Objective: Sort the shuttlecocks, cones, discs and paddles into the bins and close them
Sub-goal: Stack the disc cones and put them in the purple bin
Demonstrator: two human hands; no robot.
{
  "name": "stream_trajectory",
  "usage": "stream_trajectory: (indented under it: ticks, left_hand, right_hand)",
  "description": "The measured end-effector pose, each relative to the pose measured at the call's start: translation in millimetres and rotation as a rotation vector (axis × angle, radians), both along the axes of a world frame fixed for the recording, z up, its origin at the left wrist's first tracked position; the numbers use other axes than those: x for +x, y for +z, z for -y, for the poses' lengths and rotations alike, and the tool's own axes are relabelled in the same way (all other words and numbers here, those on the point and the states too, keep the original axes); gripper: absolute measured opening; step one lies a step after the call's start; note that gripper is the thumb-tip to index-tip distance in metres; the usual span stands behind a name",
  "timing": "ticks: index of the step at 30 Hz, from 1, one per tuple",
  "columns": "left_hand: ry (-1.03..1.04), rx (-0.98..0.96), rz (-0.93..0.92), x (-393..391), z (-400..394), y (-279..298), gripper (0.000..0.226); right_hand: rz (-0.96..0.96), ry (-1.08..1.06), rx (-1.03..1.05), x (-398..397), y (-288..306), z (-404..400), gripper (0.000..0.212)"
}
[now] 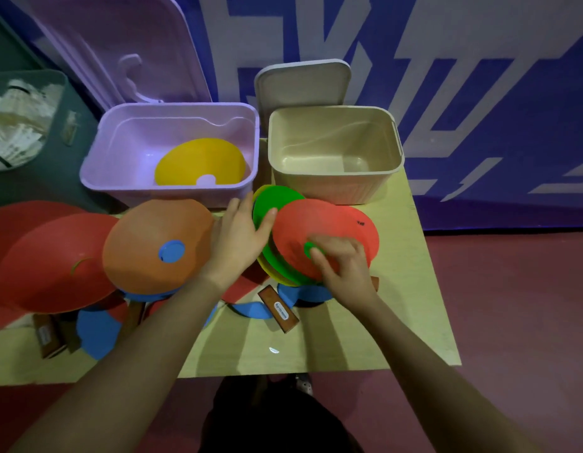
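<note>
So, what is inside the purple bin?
The purple bin holds one yellow cone. Its near wall hides the cone's lower edge; anything under the cone cannot be seen.

Your left hand [238,237]: fingers straight, palm turned inward. Your right hand [344,263]: fingers curled down, pinching; both forearms extended.

Paddles [278,310] lie mostly hidden under stacked discs [326,237]; the red disc [9,230] at the tabletop's [316,348] left edge is cut off.
</note>
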State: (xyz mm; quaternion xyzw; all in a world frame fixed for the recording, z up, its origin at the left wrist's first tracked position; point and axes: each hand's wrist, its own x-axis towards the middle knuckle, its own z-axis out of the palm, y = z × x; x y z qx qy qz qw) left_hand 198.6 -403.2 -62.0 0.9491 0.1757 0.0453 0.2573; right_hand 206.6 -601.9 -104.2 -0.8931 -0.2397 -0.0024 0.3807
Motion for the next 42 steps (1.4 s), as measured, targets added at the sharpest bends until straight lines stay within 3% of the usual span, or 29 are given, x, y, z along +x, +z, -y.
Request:
stream_trajectory:
  ticks: [2,5,7,10,12,17,20,22,28,34,37,42]
  left_hand:
    - [-0.015,0.127,-0.046,-1,0,0,0.069]
    - [-0.003,0.303,-0.118,1,-1,4,0.08]
    - [-0.004,0.349,-0.126,-1,-4,3,0.08]
    - [-0.034,0.348,0.039,-9,-12,-5,0.057]
    - [-0.03,0.348,0.086,-12,-17,-8,0.054]
    - [-0.05,0.312,-0.024,-7,-29,-2,0.072]
    - [-0.091,0.351,-0.099,-3,-29,1,0.061]
    - [-0.13,0.366,-0.106,-1,-26,-1,0.055]
    - [-0.109,0.024,0.229,-14,-30,-6,0.043]
    - [-0.039,-0.006,0.524,-30,-28,28,0.035]
    - [0.033,-0.028,0.588,-32,-40,49,0.03]
    - [0.141,0.108,0.646,-26,-78,74,0.028]
  right_hand:
    - [0.007,-0.252,-0.078,7,-5,8,0.054]
    - [-0.268,-0.457,-0.21,20,-14,13,0.067]
    - [-0.38,-0.426,-0.25,22,-19,6,0.065]
    - [-0.358,-0.416,-0.195,23,-18,-16,0.062]
    - [-0.361,-0.404,-0.171,25,-18,-33,0.062]
    - [-0.331,-0.469,-0.263,27,-30,-36,0.061]
    - [-0.333,-0.417,-0.276,24,-38,-30,0.056]
    - [-0.324,-0.42,-0.18,23,-37,-31,0.054]
    - [-0.393,-0.484,0.129,27,-24,-33,0.059]
    - [-0.124,-0.432,0.373,1,8,-37,0.046]
    - [-0.009,-0.391,0.382,5,41,-51,0.047]
    - [0.131,-0.214,0.442,24,84,-89,0.048]
